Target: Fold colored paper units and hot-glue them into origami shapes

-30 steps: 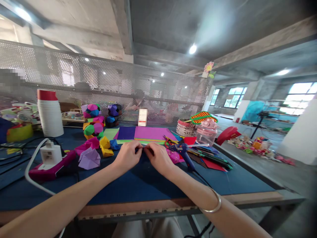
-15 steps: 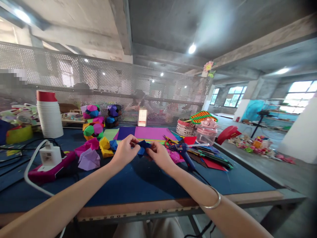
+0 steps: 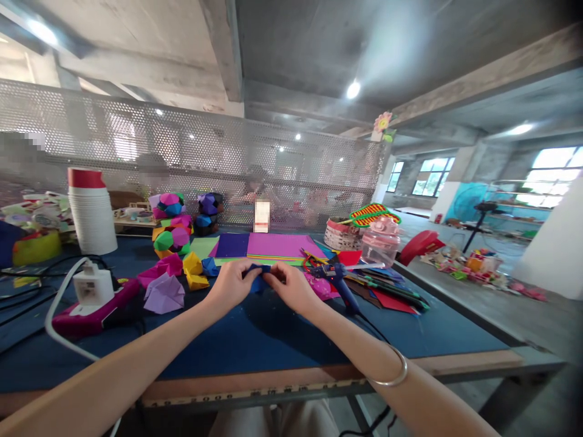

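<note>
Both hands pinch a small folded blue paper piece (image 3: 256, 280) above the worktop (image 3: 273, 340): left hand (image 3: 232, 284) and right hand (image 3: 294, 290) grip opposite ends, its long axis running left-right.

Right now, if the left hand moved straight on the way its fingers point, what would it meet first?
The left hand points toward the right hand, so it would first meet the blue folded paper pinched between both, then probably the right fingertips; depth is uncertain.

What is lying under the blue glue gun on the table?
The glue gun rests on a pile of coloured paper sheets, red and dark green showing to its right, pink to its left. What lies deeper in the pile is covered.
</note>
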Demonstrator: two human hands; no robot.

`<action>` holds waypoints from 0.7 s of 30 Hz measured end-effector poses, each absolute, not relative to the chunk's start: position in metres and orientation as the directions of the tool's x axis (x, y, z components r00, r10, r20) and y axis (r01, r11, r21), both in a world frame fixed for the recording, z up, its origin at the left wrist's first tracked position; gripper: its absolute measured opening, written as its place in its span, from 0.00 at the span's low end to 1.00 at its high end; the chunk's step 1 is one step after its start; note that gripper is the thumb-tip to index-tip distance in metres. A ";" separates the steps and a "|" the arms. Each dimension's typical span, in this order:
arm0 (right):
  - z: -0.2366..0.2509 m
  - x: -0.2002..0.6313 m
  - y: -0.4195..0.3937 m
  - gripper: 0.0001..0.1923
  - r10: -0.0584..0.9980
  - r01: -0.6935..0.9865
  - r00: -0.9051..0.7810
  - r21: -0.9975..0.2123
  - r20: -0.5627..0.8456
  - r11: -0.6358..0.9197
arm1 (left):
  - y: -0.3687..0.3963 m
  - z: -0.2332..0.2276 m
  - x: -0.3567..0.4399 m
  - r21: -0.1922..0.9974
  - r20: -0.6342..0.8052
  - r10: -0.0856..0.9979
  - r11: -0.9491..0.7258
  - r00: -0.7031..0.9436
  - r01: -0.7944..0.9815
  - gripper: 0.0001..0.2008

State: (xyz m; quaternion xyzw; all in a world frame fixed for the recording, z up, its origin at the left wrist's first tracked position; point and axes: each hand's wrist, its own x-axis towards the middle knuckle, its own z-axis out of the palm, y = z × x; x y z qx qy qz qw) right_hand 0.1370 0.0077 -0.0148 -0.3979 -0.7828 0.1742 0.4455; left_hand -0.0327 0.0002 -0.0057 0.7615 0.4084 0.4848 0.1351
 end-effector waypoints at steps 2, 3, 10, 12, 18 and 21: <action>-0.015 0.136 0.008 0.09 0.804 0.388 -0.285 -0.705 0.521 0.594 | 0.000 -0.006 -0.033 0.609 0.625 0.763 -0.610 0.166 0.507 0.11; -0.015 0.135 0.008 0.09 0.815 0.359 -0.278 -0.732 0.508 0.579 | 0.000 -0.006 -0.032 0.617 0.619 0.769 -0.602 0.159 0.507 0.11; -0.008 0.133 -0.002 0.07 0.751 0.417 -0.230 -0.634 0.619 0.651 | 0.002 -0.007 -0.029 0.653 0.598 0.786 -0.593 0.160 0.472 0.11; -0.008 0.133 -0.004 0.06 0.723 0.404 -0.242 -0.610 0.647 0.681 | 0.003 -0.007 -0.029 0.697 0.567 0.807 -0.577 0.165 0.425 0.11; -0.003 0.137 -0.007 0.07 0.605 0.444 -0.392 -0.434 0.693 0.784 | 0.002 -0.005 -0.031 0.784 0.514 0.831 -0.555 0.212 0.279 0.11; 0.002 0.140 -0.011 0.09 0.529 0.508 -0.481 -0.270 0.699 0.818 | 0.001 -0.002 -0.032 0.805 0.497 0.835 -0.545 0.235 0.236 0.11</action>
